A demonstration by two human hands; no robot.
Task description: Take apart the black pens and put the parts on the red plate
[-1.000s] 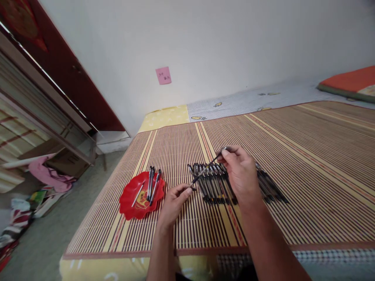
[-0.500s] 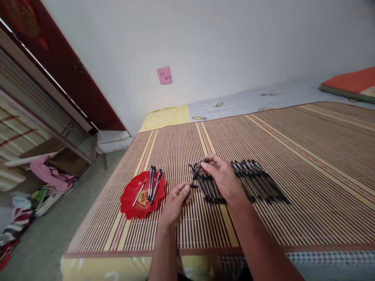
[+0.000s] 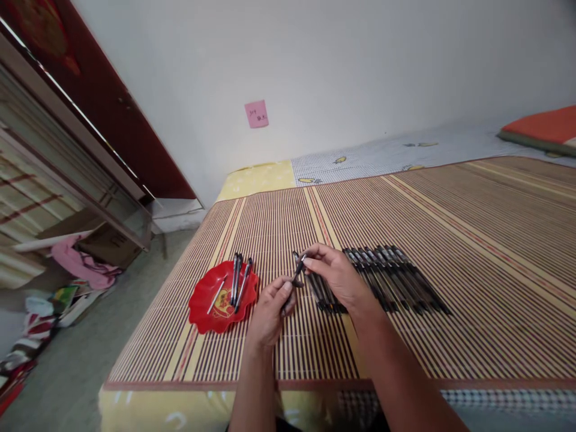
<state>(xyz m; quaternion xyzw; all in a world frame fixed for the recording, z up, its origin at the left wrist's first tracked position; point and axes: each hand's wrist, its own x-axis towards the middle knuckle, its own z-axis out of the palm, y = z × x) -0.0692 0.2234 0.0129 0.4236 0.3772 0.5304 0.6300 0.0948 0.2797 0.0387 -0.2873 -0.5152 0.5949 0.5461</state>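
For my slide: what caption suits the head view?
Both hands hold one pen between red dish and pen row.

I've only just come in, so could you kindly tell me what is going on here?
A person sits at a bed covered by a striped bamboo mat and holds one dark pen between both hands: the left hand grips its lower end, the right hand pinches its upper end. A row of pens lies on the mat behind the right hand. A red dish to the left holds a few pens.

Bare mat [image 3: 288, 216] lies open beyond the hands, flanked by red dish [image 3: 202, 315] and pen row [image 3: 396, 279].
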